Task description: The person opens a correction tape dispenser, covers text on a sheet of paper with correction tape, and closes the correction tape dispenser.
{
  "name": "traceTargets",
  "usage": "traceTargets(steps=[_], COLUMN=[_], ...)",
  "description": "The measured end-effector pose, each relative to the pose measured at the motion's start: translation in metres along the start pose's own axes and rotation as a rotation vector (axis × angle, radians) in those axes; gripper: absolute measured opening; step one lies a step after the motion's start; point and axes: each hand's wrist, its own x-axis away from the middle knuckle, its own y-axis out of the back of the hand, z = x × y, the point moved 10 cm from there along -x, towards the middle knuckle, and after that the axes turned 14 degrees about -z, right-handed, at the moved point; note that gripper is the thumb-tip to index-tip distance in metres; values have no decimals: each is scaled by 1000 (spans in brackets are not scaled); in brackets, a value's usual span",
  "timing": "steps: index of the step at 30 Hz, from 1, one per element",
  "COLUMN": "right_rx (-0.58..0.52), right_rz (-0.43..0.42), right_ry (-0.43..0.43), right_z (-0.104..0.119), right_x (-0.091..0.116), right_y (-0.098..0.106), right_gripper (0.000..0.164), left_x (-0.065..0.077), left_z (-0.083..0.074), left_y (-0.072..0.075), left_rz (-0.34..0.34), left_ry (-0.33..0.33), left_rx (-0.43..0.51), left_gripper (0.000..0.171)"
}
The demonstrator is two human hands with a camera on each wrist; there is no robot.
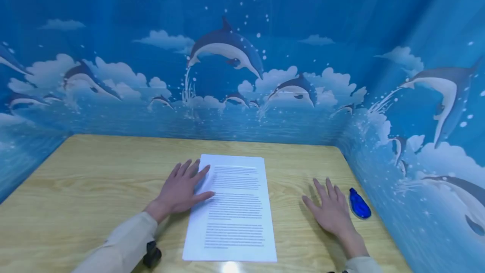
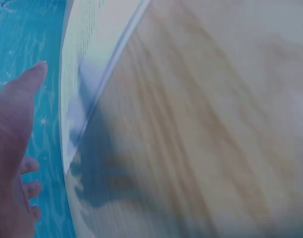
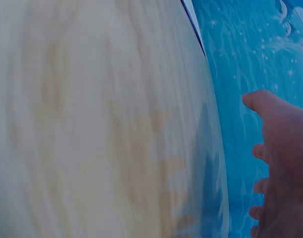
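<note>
A stack of white printed paper (image 1: 236,205) lies on the wooden table in the head view, its long side running away from me. My left hand (image 1: 183,188) is over the paper's left edge with fingers spread and straight. In the left wrist view the left hand (image 2: 13,148) appears raised off the table, its shadow falling below. To the right of the paper, my right hand (image 1: 331,210) hovers with loosely spread fingers and holds nothing. Just beyond it lies a blue teardrop-shaped object (image 1: 359,204), perhaps a correction tape dispenser. The right wrist view shows the right hand (image 3: 290,163) apart from the tabletop.
The light wooden table (image 1: 94,180) is bordered at the back and sides by a blue curtain (image 1: 151,3) printed with dolphins and clouds. A small black item (image 1: 152,255) is at the left sleeve's cuff.
</note>
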Motion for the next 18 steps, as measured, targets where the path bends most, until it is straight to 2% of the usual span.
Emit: traceTargets(steps=[10,18], right_rx=[4,18], right_rz=[-4,-14], right_ry=[-45,-81], right_z=[-27,-52], right_x=[2,4], right_y=[8,16], right_gripper=[84,84], left_x=[-19,-28], left_z=[-29,-55], left_y=[-12,-22], left_rz=[43,73], left_ry=[-53,-105], left_rx=[-7,1], left_gripper=[84,82])
